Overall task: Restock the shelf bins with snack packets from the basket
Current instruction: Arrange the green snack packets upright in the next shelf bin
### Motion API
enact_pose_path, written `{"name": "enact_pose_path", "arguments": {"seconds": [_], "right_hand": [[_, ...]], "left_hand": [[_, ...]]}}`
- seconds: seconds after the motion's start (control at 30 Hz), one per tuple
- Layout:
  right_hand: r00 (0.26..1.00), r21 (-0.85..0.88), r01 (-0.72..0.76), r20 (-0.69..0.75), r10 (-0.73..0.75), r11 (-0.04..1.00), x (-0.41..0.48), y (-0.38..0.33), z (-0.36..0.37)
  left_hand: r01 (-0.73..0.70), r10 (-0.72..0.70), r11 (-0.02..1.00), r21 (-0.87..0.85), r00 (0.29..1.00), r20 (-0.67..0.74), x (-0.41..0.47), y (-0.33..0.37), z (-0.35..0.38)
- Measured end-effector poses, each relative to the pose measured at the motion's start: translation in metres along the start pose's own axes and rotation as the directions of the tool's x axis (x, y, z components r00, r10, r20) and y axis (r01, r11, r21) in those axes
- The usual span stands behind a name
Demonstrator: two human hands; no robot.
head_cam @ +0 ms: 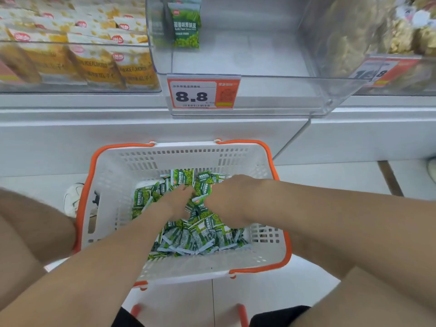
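**A:** Shelf row, first item?
**B:** Left bin (47, 44): yellow packets (99, 64), stacked to the front wall.
**A:** Next along?
**B:** Middle bin (271, 95), clear. One green packet (187, 31) stands upright in its back left corner. Price tag (203, 94) reading 8.8 is on its front left edge. Right bin (424, 74): pale snacks, too blurred to identify.
**A:** Floor level?
**B:** White shoe (73, 199), just beside the basket's left rim. Basket (113, 180), white with orange rim: snack packets (200, 237), green, are heaped across its bottom. Left hand (177, 201) is on the middle of the heap, fingers pushed in among the packets. Right hand (226, 199) is just beside it, knuckles arched, fingertips buried.
**A:** Grip?
**B:** Cannot tell for either hand, because the fingers are hidden in the heap.
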State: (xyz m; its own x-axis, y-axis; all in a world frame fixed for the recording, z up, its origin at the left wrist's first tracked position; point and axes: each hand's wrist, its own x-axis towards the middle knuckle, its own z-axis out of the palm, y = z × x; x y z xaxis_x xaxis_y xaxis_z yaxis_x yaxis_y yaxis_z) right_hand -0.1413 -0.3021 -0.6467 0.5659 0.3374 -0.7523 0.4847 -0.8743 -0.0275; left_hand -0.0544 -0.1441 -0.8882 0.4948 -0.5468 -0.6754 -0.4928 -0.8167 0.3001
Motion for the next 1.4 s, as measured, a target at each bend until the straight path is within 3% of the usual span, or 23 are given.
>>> {"name": "enact_pose_path", "arguments": {"seconds": [0.1,0.2,0.3,0.37,0.43,0.53,0.6,0.7,0.8,0.93,1.0,1.1,1.2,1.3,1.4], "right_hand": [[1.000,-0.004,0.001,0.013,-0.001,1.000,-0.002,-0.003,0.000],[1.000,-0.010,-0.004,0.010,0.004,1.000,-0.001,-0.003,0.000],[1.000,0.001,-0.007,-0.006,0.007,1.000,-0.003,-0.001,-0.004],[0.999,0.027,-0.012,-0.033,0.013,1.000,-0.006,0.001,-0.011],[0.997,0.054,-0.025,-0.076,0.029,0.998,-0.011,0.005,-0.020],[0.987,0.092,-0.057,-0.144,0.069,0.994,-0.022,0.013,-0.037],[0.975,0.110,-0.087,-0.194,0.108,0.990,-0.035,0.020,-0.049],[0.937,0.191,-0.146,-0.287,0.198,0.971,-0.057,0.032,-0.066],[0.827,0.266,-0.134,-0.502,0.255,0.955,-0.073,0.042,-0.080],[0.517,0.424,-0.053,-0.763,0.388,0.904,-0.093,0.056,-0.095],[0.429,0.561,0.079,-0.765,0.480,0.824,-0.103,0.060,-0.102],[0.523,0.734,0.450,-0.678,0.516,0.508,-0.110,0.059,-0.109],[0.512,0.728,0.615,-0.660,0.549,0.302,-0.107,0.059,-0.112],[0.547,0.730,0.667,-0.615,0.568,0.149,-0.100,0.060,-0.114],[0.571,0.714,0.699,-0.580,0.581,0.026,-0.094,0.061,-0.116]], "left_hand": [[-0.007,0.009,0.993,0.117,1.000,-0.016,-0.001,0.006,0.006],[0.007,0.000,0.997,0.081,0.996,-0.089,-0.004,0.009,0.002],[0.022,-0.033,0.998,-0.066,0.982,-0.184,-0.007,0.008,-0.010],[0.066,-0.118,0.963,-0.260,0.974,-0.191,-0.011,0.008,-0.022],[0.054,-0.142,0.875,-0.480,0.978,-0.150,-0.023,0.013,-0.043],[-0.055,-0.063,0.715,-0.697,0.988,-0.143,-0.047,0.027,-0.080],[-0.159,0.035,0.653,-0.740,0.983,-0.181,-0.068,0.041,-0.105],[-0.285,0.126,0.645,-0.709,0.955,-0.269,-0.106,0.067,-0.145],[-0.390,0.264,0.692,-0.607,0.920,-0.290,-0.145,0.091,-0.183],[-0.544,0.364,0.617,-0.568,0.838,-0.407,-0.194,0.109,-0.225],[-0.623,0.346,0.523,-0.582,0.779,-0.523,-0.212,0.115,-0.240],[-0.744,0.155,0.384,-0.547,0.636,-0.756,-0.220,0.121,-0.251],[-0.792,0.010,0.312,-0.526,0.556,-0.831,-0.219,0.126,-0.256],[-0.786,-0.096,0.334,-0.519,0.520,-0.849,-0.219,0.127,-0.259],[-0.753,-0.176,0.461,-0.471,0.442,-0.880,-0.220,0.122,-0.264]]}}
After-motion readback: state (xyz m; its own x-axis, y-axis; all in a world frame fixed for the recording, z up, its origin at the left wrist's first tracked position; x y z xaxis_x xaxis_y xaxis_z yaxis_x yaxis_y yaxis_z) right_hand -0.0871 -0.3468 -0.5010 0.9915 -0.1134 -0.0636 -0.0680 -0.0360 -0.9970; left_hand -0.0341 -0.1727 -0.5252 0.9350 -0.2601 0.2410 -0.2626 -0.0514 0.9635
